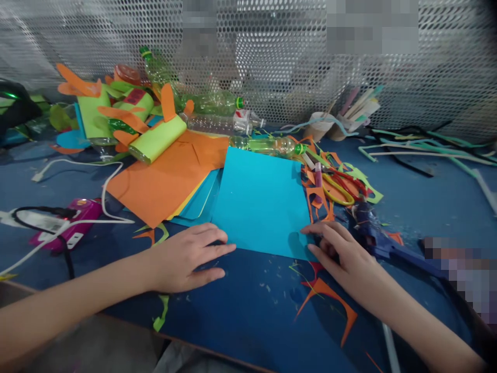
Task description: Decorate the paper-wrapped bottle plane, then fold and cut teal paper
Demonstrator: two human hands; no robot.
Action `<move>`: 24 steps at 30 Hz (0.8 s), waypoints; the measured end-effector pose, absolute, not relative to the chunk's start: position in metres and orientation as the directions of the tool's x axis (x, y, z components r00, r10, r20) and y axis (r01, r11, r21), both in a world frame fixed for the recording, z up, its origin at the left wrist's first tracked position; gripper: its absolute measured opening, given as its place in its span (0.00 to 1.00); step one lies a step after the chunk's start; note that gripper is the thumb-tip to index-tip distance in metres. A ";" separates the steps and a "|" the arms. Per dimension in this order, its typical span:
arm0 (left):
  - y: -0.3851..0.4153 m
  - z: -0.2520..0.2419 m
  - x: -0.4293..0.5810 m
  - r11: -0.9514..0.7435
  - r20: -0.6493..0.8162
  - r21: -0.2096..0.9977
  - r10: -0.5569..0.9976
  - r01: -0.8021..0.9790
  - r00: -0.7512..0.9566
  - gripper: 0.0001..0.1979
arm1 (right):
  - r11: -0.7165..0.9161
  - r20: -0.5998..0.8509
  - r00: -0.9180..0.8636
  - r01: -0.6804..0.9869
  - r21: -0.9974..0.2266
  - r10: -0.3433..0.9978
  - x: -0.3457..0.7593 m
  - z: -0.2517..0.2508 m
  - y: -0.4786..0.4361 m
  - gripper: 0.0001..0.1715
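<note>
A flat blue sheet of paper lies in the middle of the blue table. At its lower left corner is my left hand, palm down, fingers apart and holding nothing, with a fingertip at the paper's edge. My right hand rests by the lower right corner, fingers apart and slightly bent, two fingertips at the paper's edge. Orange sheets and more blue sheets lie left of the blue paper. A green plastic bottle lies along its far edge.
Wrapped bottles with paper shapes stand and lie at the back left. A magenta power strip with cables is left. Yellow-handled scissors, paper scraps and a blue glue gun are right. Cups stand before a perforated metal screen.
</note>
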State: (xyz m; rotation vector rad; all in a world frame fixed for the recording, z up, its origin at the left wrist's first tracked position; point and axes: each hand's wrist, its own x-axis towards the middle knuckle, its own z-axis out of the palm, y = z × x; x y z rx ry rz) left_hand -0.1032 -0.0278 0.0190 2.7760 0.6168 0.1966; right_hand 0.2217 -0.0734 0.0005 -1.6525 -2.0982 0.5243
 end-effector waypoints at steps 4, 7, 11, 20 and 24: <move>-0.024 0.017 -0.116 -0.878 0.163 0.271 0.446 0.394 0.880 0.15 | 0.217 0.089 -0.201 0.816 -0.536 0.976 0.223 -0.002 -0.074 0.14; -0.022 0.016 -0.121 -0.881 0.254 0.266 0.456 0.392 0.853 0.11 | 0.221 0.083 -0.210 0.812 -0.539 0.974 0.225 -0.004 -0.073 0.16; -0.021 0.019 -0.120 -0.876 0.293 0.262 0.472 0.404 0.832 0.09 | 0.223 0.086 -0.211 0.810 -0.542 0.974 0.225 -0.004 -0.072 0.17; -0.007 0.027 -0.109 -0.755 0.075 0.220 0.644 0.617 0.761 0.29 | 0.242 0.123 -0.208 0.846 -0.475 0.970 0.218 -0.002 -0.072 0.25; 0.005 0.029 -0.098 -0.775 -0.051 0.219 0.597 0.593 0.800 0.33 | 0.299 0.169 -0.250 0.855 -0.424 0.953 0.217 -0.001 -0.072 0.19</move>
